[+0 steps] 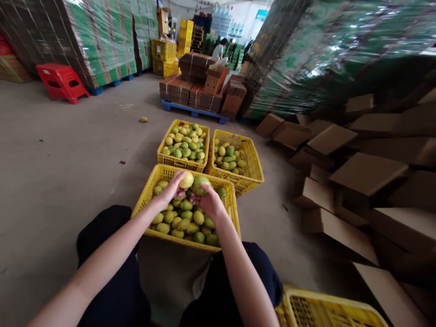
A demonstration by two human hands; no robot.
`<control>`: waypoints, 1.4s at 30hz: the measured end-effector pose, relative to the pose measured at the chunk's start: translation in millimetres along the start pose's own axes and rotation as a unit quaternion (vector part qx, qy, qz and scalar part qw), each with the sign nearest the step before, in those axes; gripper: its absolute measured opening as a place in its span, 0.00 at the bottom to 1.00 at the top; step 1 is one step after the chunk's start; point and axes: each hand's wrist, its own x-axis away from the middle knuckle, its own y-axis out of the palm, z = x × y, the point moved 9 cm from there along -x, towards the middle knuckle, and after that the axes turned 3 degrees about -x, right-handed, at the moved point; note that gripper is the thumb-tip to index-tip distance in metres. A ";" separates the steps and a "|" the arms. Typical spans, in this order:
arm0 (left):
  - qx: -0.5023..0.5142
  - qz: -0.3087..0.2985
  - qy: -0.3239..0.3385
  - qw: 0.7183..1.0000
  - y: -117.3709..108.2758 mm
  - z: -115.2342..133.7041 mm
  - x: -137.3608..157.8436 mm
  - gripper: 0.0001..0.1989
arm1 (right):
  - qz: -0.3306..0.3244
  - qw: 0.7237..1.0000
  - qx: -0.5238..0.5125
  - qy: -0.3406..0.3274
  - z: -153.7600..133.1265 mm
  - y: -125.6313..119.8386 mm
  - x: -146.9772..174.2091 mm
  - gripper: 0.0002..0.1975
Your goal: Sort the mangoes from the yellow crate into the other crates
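My left hand (173,188) is closed around a yellow fruit (186,180), a smooth, roundish, mango-like one. Beside it, my right hand (209,200) grips a larger green fruit (200,185). Both fruits are held close together above the nearest yellow crate (184,243), which stands between my knees and the two crates behind it. Inside lie many oval fruits (186,215) in mixed green and yellow. My hands and forearms hide part of this crate's contents.
Behind are a full yellow crate (182,162) and a partly filled one (254,159). Flattened cartons (204,97) sit on a blue pallet (194,111). Open cardboard boxes (368,172) pile up at right. A red stool (61,81), another yellow crate (337,309) and one loose fruit (143,119) stand around.
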 end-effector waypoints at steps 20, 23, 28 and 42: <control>-0.065 -0.077 0.020 0.995 17.9 11.8 19.1 0.28 | -0.054 0.995 0.037 -0.074 -17.3 10.1 19.5 0.19; -0.063 -0.083 0.024 0.994 17.9 9.7 17.3 0.26 | -0.052 0.996 0.035 -0.070 -17.6 9.3 20.4 0.19; -0.019 -0.082 0.021 0.996 22.7 10.0 14.3 0.27 | -0.051 0.998 0.012 -0.044 -16.4 8.0 21.2 0.18; -0.018 -0.030 0.139 0.990 19.1 40.4 14.7 0.33 | 0.096 0.958 0.028 -0.269 -65.2 -15.8 35.8 0.26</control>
